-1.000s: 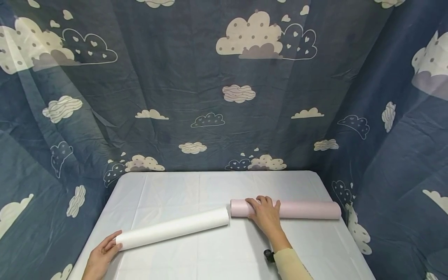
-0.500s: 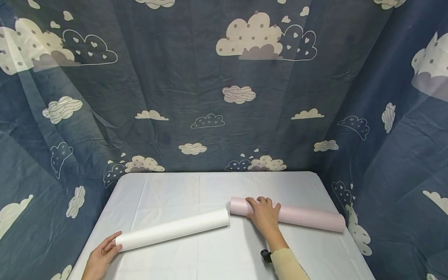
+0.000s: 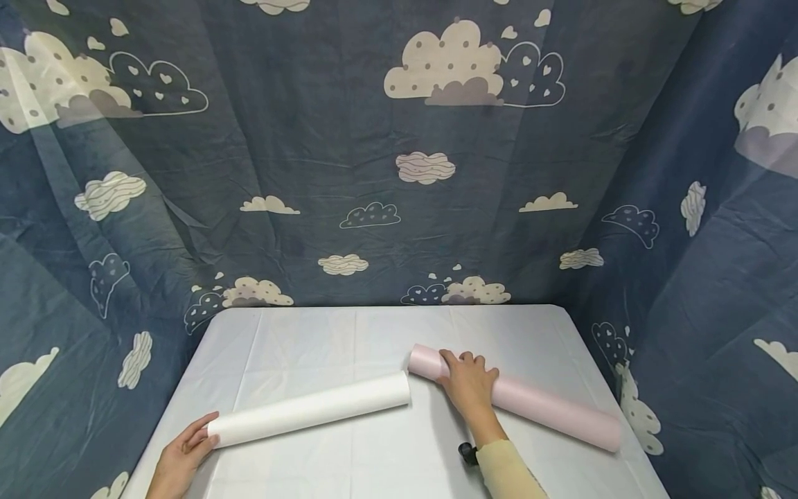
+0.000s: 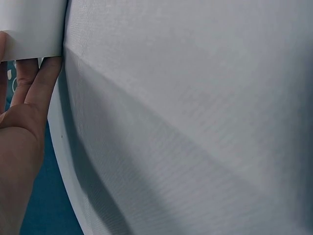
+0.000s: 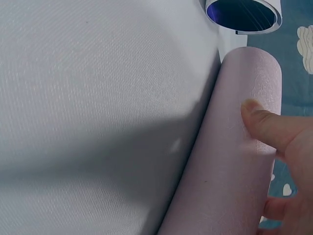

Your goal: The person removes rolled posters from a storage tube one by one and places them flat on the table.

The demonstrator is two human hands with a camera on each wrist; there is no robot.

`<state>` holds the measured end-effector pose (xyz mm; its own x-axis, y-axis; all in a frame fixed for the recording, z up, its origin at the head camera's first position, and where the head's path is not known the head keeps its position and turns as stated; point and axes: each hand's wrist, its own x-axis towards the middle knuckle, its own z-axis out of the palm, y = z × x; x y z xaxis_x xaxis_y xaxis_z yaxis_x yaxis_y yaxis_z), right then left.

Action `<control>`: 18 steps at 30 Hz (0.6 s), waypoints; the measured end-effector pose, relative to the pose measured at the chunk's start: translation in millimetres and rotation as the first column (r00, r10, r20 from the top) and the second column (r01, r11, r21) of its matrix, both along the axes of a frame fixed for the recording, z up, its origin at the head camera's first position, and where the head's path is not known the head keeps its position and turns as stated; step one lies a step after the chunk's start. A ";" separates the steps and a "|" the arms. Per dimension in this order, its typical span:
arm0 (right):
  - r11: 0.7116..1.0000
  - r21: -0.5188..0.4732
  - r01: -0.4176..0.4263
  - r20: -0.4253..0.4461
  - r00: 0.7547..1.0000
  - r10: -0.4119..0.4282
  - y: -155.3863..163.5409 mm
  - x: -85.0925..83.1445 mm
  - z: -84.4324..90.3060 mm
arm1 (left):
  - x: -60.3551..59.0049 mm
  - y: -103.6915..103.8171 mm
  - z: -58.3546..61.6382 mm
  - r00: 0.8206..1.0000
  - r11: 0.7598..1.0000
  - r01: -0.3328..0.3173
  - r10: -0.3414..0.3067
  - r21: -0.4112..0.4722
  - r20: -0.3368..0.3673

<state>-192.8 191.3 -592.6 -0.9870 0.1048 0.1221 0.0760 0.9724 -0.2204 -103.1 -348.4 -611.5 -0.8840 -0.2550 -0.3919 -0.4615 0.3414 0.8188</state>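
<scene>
Nearest the camera, the person's left hand rested at the front-left corner of the table, its fingers straight and laid against the near end of a long white paper roll — pressing the end rather than curling round it, likely so the tube could not roll or slide off the edge. That roll lay flat on the pale, finely woven tablecloth, slanting from the left hand up toward the middle of the table, its far end just beside the near end of the second roll but apart from it. A little farther in, the right hand, in a pale yellow sleeve, lay over the long pale pink paper roll close to its left end; the fingers draped and curled over the top, the thumb pressed on its faintly crinkled, matte surface — a hold that seemed to steer the tube as it lay angled across the right half of the table, its other end reaching the front-right edge. Both rolls were smooth, stiff-looking cylinders. A small dark object sat on the cloth by the right wrist; what it was could not be told. Behind the table hung a wrinkled dark blue cloth backdrop printed with cream clouds.
</scene>
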 end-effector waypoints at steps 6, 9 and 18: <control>1.000 0.001 0.025 0.012 1.000 -0.025 -2.4 -0.5 2.1 | 1.5 0.1 0.7 1.000 1.000 0.004 -0.004 0.001 0.001; 0.999 0.004 0.034 0.016 0.999 -0.034 -3.6 -0.5 3.1 | 1.9 0.8 1.9 1.000 1.000 0.010 -0.010 -0.010 0.005; 0.998 -0.024 0.051 0.039 0.998 -0.050 -5.8 -3.3 7.0 | 2.2 2.1 1.9 1.000 1.000 0.008 -0.008 0.001 0.001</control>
<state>-196.0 185.4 -585.5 -0.9843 0.1568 0.0804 0.1335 0.9614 -0.2408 -100.8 -346.3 -609.7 -0.8856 -0.2475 -0.3931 -0.4596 0.3442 0.8187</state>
